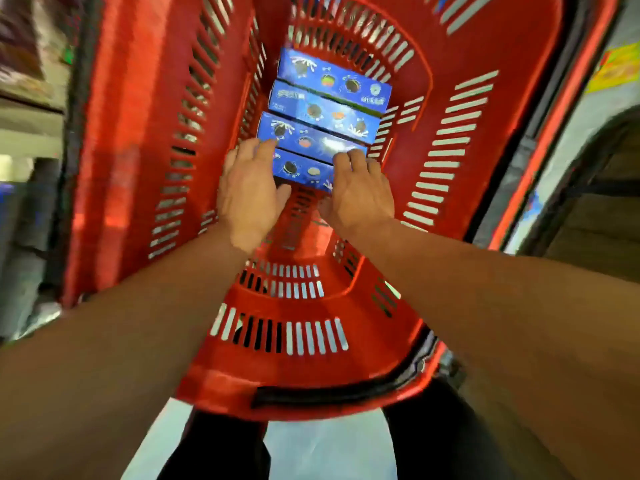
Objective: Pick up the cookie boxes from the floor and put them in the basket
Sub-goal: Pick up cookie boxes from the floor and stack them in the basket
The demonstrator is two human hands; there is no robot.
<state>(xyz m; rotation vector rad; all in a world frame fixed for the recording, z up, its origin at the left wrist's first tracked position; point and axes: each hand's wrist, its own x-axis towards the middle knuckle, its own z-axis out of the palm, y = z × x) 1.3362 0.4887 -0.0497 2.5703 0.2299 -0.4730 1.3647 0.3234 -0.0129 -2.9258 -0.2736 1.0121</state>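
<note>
Head view: both hands (249, 192) grip nearest cookie box (301, 169).

4 blue cookie boxes (323, 114) side by side, flat on red basket (138, 133) bottom.

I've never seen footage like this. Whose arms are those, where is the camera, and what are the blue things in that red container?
There is no machine here: a person wears a camera on the head, looking down along both bare arms. The red container is a plastic shopping basket with slotted walls. Four blue cookie boxes lie in a row on its bottom. The left hand and right hand hold the two ends of the nearest box, fingers curled over its far edge, apparently setting it in place beside the others. Below the basket you see the person's dark trousers and a pale floor.
</note>
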